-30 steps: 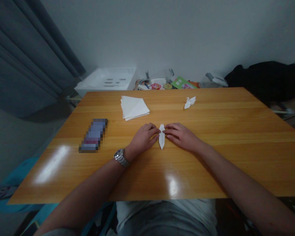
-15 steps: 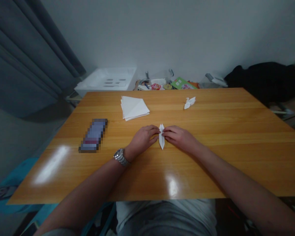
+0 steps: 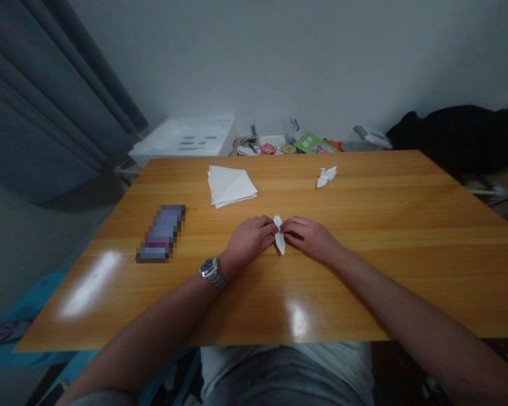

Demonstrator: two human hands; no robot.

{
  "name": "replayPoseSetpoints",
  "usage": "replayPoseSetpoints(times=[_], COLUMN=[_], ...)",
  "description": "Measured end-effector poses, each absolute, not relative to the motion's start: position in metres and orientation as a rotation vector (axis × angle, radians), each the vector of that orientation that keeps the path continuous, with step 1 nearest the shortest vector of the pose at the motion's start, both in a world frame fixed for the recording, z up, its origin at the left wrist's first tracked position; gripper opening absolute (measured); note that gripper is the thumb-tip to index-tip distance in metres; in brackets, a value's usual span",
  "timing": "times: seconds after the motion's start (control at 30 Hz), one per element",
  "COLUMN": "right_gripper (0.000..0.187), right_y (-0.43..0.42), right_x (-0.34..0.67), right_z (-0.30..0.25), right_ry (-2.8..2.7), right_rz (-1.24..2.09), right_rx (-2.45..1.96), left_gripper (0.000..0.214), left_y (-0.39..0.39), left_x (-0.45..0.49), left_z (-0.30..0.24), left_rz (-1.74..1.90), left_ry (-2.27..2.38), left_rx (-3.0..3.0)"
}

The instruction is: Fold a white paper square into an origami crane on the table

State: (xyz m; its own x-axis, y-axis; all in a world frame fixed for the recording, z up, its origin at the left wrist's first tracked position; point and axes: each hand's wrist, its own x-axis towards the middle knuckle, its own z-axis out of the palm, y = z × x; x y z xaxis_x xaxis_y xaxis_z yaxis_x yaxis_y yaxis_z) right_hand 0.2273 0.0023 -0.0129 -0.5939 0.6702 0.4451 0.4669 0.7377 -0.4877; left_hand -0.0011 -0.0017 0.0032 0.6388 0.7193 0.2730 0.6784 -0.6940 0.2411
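Between my hands is a narrow piece of folded white paper (image 3: pixel 280 243), its pointed end toward me and its far end split into two tips. My left hand (image 3: pixel 249 238) pinches its left side near the middle, and a metal watch (image 3: pixel 211 272) circles that wrist. From the other side, my right hand (image 3: pixel 308 234) closes its fingertips on the right edge. Fingertips hide the paper's middle. Farther back on the right stands a finished-looking white paper crane (image 3: pixel 327 176).
A stack of white paper sheets (image 3: pixel 232 186) lies at the back left of the wooden table (image 3: pixel 389 225). A blurred-out phone (image 3: pixel 161 233) rests at the left. Beyond the far edge are a white tray (image 3: pixel 182 149), a green booklet (image 3: pixel 315 143) and a black cloth (image 3: pixel 452 138).
The folded paper has tilted slightly, its near tip shifting right. My left hand has moved a little to the right, and both hands keep their grip.
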Motion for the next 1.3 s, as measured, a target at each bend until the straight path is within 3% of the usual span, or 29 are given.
replayPoseSetpoints(times=[0.97,1.3], right_gripper=[0.008,0.014], right_y=[-0.001,0.0], right_x=[0.217,0.221], right_z=[-0.008,-0.012], right_ry=[-2.066,-2.154], right_rz=[0.673,0.454], right_rx=[-1.156,-0.977], left_gripper=[0.01,0.011], left_y=[0.002,0.001], left_x=[0.005,0.003], left_z=[-0.002,-0.004], left_rz=[0.748,0.821], left_ry=[1.301,1.256], left_rx=[2.317,2.334])
